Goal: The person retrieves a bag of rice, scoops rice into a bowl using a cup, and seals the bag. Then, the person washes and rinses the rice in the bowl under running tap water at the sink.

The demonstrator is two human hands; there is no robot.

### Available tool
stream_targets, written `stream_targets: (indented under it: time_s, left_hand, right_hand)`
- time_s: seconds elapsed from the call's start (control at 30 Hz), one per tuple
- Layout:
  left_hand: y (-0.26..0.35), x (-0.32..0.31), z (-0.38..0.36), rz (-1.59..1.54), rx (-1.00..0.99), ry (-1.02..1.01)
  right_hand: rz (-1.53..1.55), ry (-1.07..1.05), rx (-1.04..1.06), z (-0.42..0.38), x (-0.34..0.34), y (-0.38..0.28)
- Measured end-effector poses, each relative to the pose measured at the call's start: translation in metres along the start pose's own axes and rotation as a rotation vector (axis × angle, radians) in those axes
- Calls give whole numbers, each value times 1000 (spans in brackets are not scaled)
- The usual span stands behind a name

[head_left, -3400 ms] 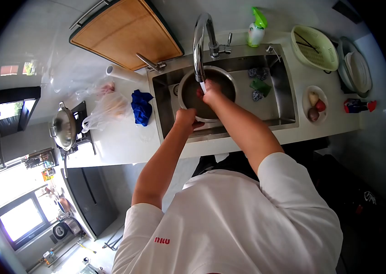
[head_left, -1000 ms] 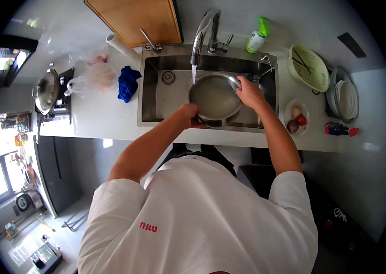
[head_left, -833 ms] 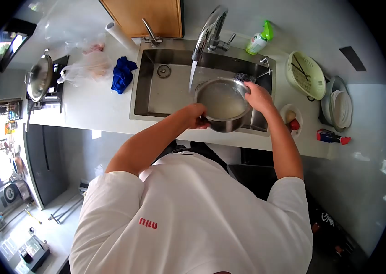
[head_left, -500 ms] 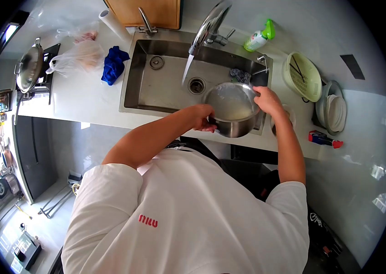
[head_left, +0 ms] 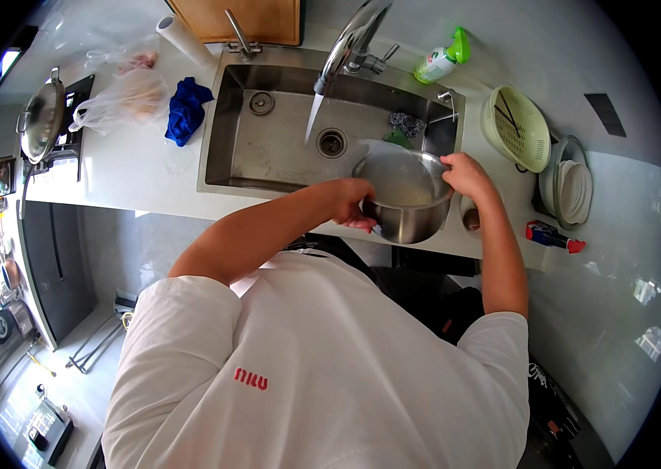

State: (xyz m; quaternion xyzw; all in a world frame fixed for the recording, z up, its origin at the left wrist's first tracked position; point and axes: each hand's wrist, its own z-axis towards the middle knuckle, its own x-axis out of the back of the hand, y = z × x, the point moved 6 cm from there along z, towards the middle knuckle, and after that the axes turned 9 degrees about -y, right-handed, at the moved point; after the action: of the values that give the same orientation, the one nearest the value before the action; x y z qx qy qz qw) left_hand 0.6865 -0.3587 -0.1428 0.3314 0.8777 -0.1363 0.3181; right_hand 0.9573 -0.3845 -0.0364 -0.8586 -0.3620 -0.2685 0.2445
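Note:
A stainless steel pot hangs over the front right of the sink, tilted away from me toward the basin. Cloudy, whitish water fills part of it and reaches the far rim, where some seems to run over. My left hand is closed on the pot's left side. On the opposite side, my right hand grips the rim area. Whatever handles lie under my fingers are hidden. Water streams from the faucet into the sink, left of the pot.
A dark scrubber and a green piece lie in the sink's right end. Behind are a spray bottle and, rightward, a colander. A blue cloth and plastic bags rest on the left counter.
The pot tips further toward the sink, its cloudy water gathering at the far rim. The green piece in the sink has come into view. Both hands keep their hold, and the whole view shifts slightly.

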Motion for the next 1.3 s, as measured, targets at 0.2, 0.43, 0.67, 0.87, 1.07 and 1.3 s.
stream_targets:
  time_s: [0.2,0.43,0.67,0.87,1.07,1.3]
  left_hand:
    - [2,-13,-5,25,25,-41]
    - [3,-20,-3,37,50,-82]
    - [1,-25,-3,37,57,-97]
    - [-3,-26,0,43,69,-127]
    - [-6,-28,-6,37,74,-129]
    - [-6,-27,-8,40,78,-126]
  right_hand:
    - [-5,-36,-9,4,1,15]
    - [12,-59,2,8,3,23]
    - [16,-79,41,-3,8,12]
    - [39,-158,8,4,0,23]
    - [-20,-129,43,14,-5,32]
    - [2,-183,-1,21,-6,34]
